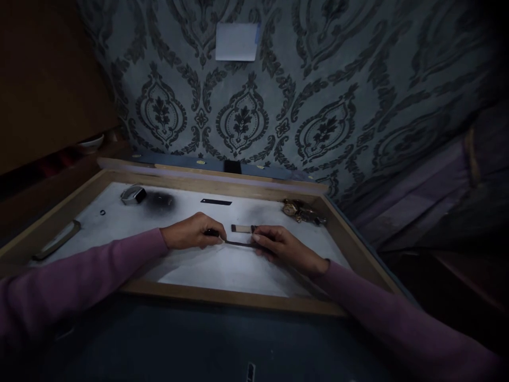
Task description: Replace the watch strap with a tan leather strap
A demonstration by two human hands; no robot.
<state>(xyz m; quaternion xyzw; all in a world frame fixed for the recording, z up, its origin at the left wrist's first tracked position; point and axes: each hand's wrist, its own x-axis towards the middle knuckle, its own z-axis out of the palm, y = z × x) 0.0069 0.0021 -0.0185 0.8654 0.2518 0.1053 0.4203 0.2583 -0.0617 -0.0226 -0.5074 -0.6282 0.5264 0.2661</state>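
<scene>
Both of my hands are inside a shallow wooden-framed tray (222,301) with a white bottom. A thin dark strip (242,244) stretches between them. My left hand (195,232) is closed on its left end, where a small black piece (211,232) shows between the fingers. My right hand (280,245) pinches the other end, its tip partly hidden by the fingers. Just behind the strip lies a short beige piece with dark ends (240,228), close to my right fingertips. Farther back rests a flat black slanted-end strip with a small hole (216,202).
A square-faced wristwatch (134,195) stands at the tray's back left, near a small dark ring (102,212). A long curved dark-edged piece (58,241) lies at far left. Gold watch parts (292,208) lie back right. A pale card (237,42) hangs on the patterned wall.
</scene>
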